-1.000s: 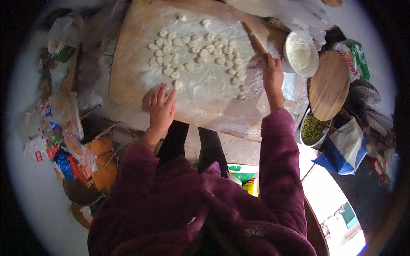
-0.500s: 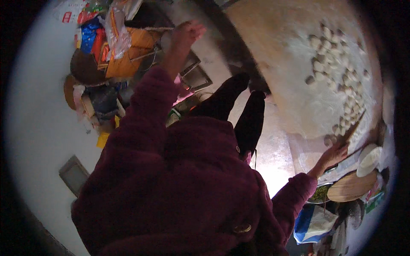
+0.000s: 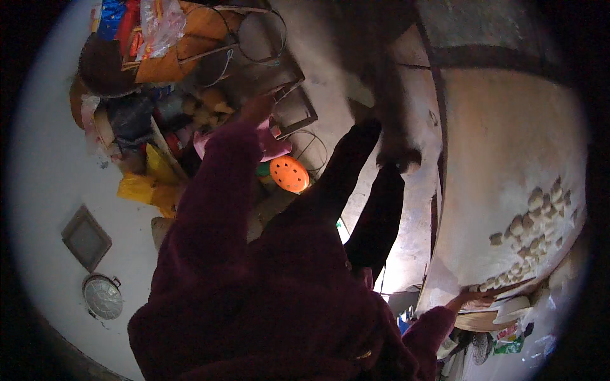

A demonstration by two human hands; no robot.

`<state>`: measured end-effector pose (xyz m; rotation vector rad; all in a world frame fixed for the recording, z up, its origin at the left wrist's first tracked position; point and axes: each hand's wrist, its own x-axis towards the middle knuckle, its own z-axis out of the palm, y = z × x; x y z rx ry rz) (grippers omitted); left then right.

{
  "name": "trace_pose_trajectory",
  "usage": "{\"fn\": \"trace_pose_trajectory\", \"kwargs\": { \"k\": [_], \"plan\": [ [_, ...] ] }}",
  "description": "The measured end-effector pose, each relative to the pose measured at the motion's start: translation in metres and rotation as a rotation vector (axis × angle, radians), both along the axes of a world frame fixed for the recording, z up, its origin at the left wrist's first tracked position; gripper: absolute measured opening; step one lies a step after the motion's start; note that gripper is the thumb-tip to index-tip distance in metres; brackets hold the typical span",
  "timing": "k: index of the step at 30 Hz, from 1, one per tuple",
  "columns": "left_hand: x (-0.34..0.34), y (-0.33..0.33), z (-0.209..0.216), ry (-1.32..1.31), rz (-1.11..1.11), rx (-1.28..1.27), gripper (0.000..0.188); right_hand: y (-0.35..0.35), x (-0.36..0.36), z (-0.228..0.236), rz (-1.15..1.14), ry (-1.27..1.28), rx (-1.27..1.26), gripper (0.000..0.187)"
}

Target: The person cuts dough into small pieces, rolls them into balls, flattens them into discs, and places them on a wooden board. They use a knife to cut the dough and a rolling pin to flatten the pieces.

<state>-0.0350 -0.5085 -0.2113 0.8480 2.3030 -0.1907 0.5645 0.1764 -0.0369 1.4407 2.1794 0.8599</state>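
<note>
At the lower right, my right hand [image 3: 475,298] closes around the end of a thin wooden stick [image 3: 520,287] beside the board's near edge. Just beyond it, many small pale dough pieces [image 3: 540,219] lie scattered on a large floured wooden board [image 3: 489,146]. My left hand [image 3: 257,109] hangs over clutter on the left, away from the board. It is dark and blurred, so its fingers cannot be made out. A pink cloth or bag [image 3: 276,143] is close beneath that wrist.
An orange perforated round thing [image 3: 289,174] lies near my legs. On the left are a yellow bag [image 3: 149,181], a wooden crate-like thing [image 3: 210,25] and a lidded pan or lid [image 3: 103,296] against the pale wall. A round wooden board [image 3: 476,320] sits below my right hand.
The view has turned, so the board sits further right and lower. My left hand has dropped from its raised place toward the clutter. My right hand keeps the stick.
</note>
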Motion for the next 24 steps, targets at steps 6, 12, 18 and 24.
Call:
{"fn": "trace_pose_trajectory", "kwargs": {
  "k": [6, 12, 18, 24],
  "plan": [
    [0.010, -0.062, 0.006, 0.025, 0.091, -0.092, 0.030, -0.005, -0.015, 0.014, -0.143, 0.419, -0.088, 0.052],
    [0.020, -0.070, -0.013, 0.084, 0.166, -0.194, 0.029, 0.001, -0.027, 0.022, -0.132, 0.474, -0.133, 0.053],
    [0.013, -0.080, -0.024, 0.098, 0.192, -0.268, 0.028, -0.001, -0.028, 0.017, -0.127, 0.539, -0.126, 0.054],
    [0.003, -0.098, -0.022, 0.078, 0.210, -0.352, 0.027, -0.005, -0.020, 0.011, -0.158, 0.619, -0.094, 0.055]
  ]
}}
